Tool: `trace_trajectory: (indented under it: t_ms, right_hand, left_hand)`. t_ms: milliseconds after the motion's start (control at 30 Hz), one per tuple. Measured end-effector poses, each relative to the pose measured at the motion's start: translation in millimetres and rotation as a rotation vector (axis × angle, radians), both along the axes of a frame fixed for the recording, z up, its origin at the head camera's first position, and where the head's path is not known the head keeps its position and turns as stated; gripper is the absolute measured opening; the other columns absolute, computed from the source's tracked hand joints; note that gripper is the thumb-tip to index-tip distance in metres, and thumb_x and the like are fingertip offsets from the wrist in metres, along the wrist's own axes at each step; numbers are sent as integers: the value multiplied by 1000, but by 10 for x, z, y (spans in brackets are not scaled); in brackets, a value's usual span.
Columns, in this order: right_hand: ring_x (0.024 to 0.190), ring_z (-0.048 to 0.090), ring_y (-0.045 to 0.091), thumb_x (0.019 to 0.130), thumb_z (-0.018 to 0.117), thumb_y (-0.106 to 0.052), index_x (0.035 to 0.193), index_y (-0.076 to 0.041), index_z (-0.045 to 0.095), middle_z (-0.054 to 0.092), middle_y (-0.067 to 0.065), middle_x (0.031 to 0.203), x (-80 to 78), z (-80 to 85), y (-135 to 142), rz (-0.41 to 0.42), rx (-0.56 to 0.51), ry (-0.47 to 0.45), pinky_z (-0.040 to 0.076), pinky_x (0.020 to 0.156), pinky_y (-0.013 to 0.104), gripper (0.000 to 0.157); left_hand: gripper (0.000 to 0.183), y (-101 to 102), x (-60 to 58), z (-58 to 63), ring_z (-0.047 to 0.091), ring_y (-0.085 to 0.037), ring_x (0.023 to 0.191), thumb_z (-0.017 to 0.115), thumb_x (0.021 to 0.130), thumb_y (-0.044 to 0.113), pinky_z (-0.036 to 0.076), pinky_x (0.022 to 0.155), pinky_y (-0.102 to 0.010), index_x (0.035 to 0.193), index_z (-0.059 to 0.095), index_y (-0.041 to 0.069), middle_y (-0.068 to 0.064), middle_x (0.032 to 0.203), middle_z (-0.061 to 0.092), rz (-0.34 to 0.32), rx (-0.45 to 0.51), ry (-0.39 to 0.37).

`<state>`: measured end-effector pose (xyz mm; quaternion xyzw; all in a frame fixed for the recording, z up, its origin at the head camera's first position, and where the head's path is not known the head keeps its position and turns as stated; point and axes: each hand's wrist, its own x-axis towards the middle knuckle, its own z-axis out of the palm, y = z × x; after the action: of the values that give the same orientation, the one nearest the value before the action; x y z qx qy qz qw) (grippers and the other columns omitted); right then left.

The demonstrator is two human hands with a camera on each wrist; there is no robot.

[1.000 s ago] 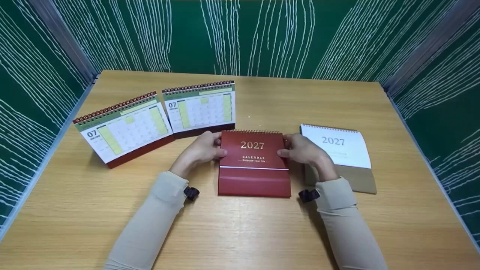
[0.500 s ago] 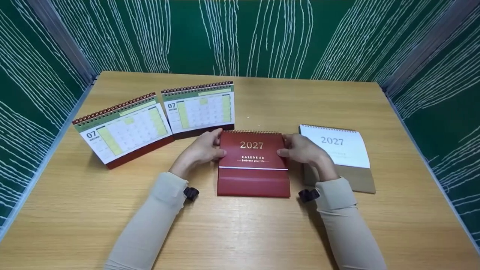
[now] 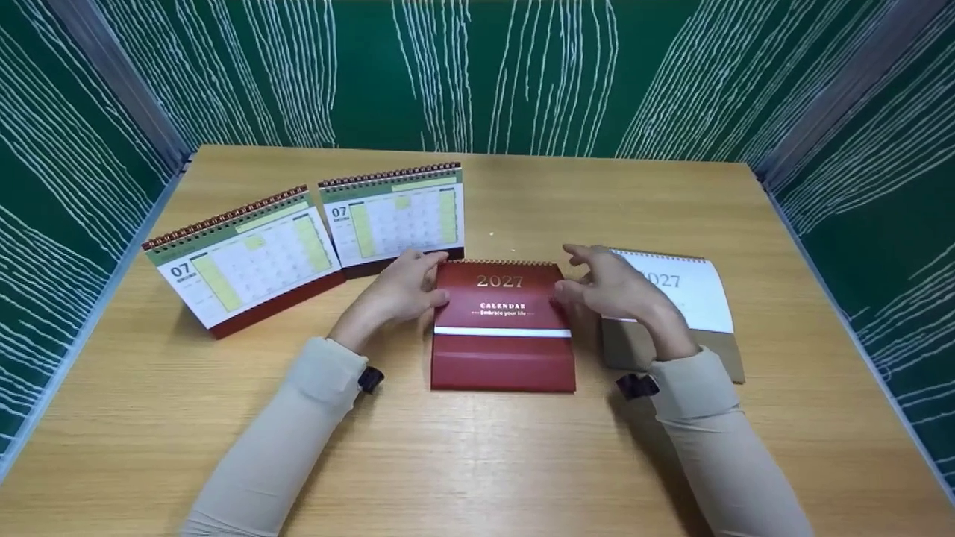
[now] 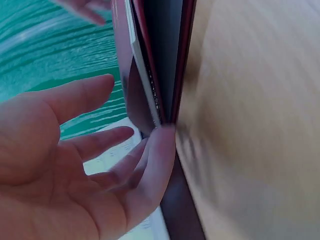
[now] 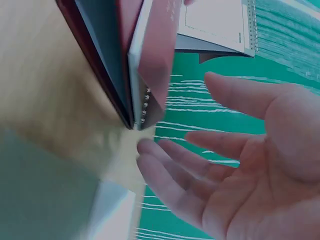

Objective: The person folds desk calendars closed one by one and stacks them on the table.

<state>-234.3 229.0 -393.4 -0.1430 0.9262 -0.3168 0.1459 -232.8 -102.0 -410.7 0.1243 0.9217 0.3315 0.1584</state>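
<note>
A red desk calendar [image 3: 501,298] marked 2027 lies low in the middle of the table, its spiral edge facing away. In both wrist views its cover and base board are slightly parted. By its left edge is my left hand [image 3: 403,291], thumb apart from the cover and fingers loosely extended; one fingertip reaches the spiral end in the left wrist view. My right hand [image 5: 240,160] has its fingers spread beside the opposite edge, with a gap to the calendar. Behind the right wrist, a white-covered 2027 calendar [image 3: 701,298] on a brown base is partly hidden.
Two desk calendars stand propped at the back left, both turned to a page marked 07: one nearer the left side [image 3: 254,265], the other [image 3: 395,220] just behind my left hand. Green walls with white lines border the wooden table [image 3: 477,462].
My right hand has let go of the red calendar and drawn off to the right, its fingers spreading. My left hand's grip has loosened. The red cover has lifted, showing more white page edge.
</note>
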Motion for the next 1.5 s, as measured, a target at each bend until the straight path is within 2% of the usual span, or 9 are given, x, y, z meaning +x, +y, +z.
trace_trajectory:
  t_ms: [133, 267, 400, 600, 833, 1067, 1267, 1500]
  right_hand:
    - [141, 49, 47, 105, 68, -33, 166, -5, 32, 37, 27, 164, 51, 128, 0, 7, 68, 92, 49, 110, 62, 77]
    - [152, 35, 49, 104, 65, -45, 168, -9, 29, 29, 26, 170, 89, 208, -54, -30, 121, 194, 37, 117, 69, 82]
    - [157, 25, 47, 106, 58, -53, 171, -12, 22, 23, 21, 174, 116, 197, -147, -62, 132, 265, 29, 121, 71, 85]
    - [161, 14, 45, 111, 44, -54, 172, -12, 13, 14, 21, 176, 156, 93, -269, -36, 159, 294, 15, 128, 65, 80]
    - [161, 10, 46, 113, 38, -52, 171, -8, 13, 13, 24, 175, 200, -43, -333, 1, 221, 308, 10, 131, 60, 77]
    - [160, 16, 49, 113, 40, -48, 170, -5, 19, 19, 28, 173, 258, -228, -443, 32, 276, 342, 13, 130, 61, 75]
    - [160, 13, 48, 113, 33, -52, 170, -7, 18, 13, 26, 175, 290, -358, -517, 41, 316, 306, 15, 129, 64, 74]
    - [161, 10, 48, 113, 33, -53, 171, -8, 16, 12, 27, 174, 322, -439, -578, 63, 361, 255, 16, 128, 65, 76]
  left_hand:
    - [79, 15, 31, 86, 31, -35, 155, 71, 103, 32, 29, 127, -53, 169, 30, 20, -12, 166, 34, -4, -57, 80]
    - [85, 55, 38, 114, 17, -35, 162, 64, 107, 38, 16, 131, -57, 173, 12, 23, -11, 174, 23, 19, -58, 156]
    - [83, 118, 45, 85, 12, -36, 163, 53, 110, 44, 9, 131, -60, 173, 5, 19, -13, 177, 15, 31, -87, 237]
    - [74, 245, 91, 32, 9, -35, 164, 39, 113, 47, 6, 131, -59, 173, 7, 16, -13, 178, 11, 7, -177, 322]
    - [70, 362, 181, -46, 5, -36, 164, 34, 114, 47, 0, 129, -64, 173, 9, 18, -14, 178, 8, -19, -297, 313]
    - [71, 419, 248, -163, 5, -36, 164, 32, 114, 48, 0, 129, -66, 173, 6, 18, -14, 178, 7, -3, -320, 269]
    - [72, 429, 278, -277, 8, -37, 164, 30, 114, 52, 1, 128, -68, 173, 5, 19, -17, 177, 11, -26, -366, 274]
    - [73, 433, 295, -350, 9, -36, 164, 32, 114, 53, 3, 128, -68, 173, 9, 17, -18, 177, 11, -61, -385, 261]
